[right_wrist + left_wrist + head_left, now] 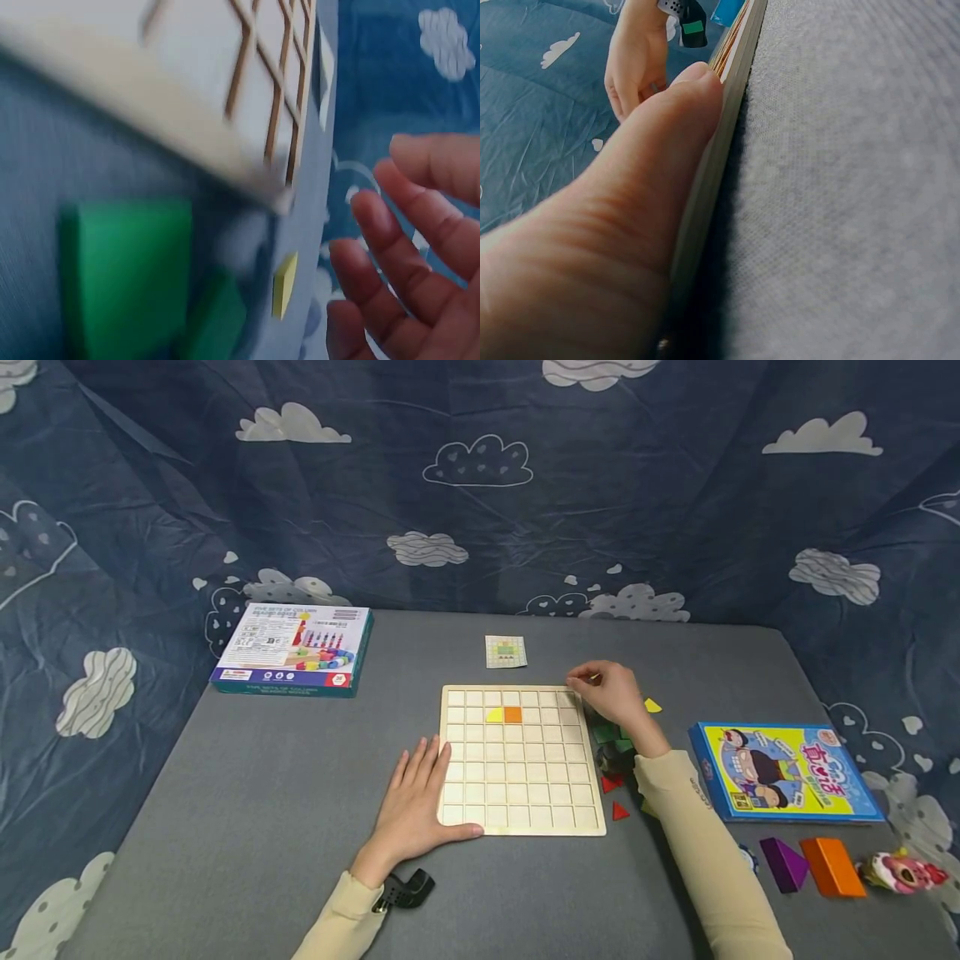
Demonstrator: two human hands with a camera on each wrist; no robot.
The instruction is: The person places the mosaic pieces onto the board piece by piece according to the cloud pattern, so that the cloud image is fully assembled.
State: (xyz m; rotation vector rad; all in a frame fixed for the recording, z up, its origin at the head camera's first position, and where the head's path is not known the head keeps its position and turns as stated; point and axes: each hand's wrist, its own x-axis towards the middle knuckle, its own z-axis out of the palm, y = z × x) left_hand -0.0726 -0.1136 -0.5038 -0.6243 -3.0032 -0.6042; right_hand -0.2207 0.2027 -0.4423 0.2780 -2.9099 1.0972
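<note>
Wooden board beside left grip

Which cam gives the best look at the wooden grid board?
Head view: the whole wooden grid board shows from above, left hand flat at its left edge, right hand at its far right corner. Left wrist shows only its edge; right wrist a blurred corner.

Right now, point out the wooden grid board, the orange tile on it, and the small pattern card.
wooden grid board [525, 793], head view, on an empty cell near its middle
orange tile [512, 715], head view, on its top face
pattern card [506, 652], head view, on its centre
</note>
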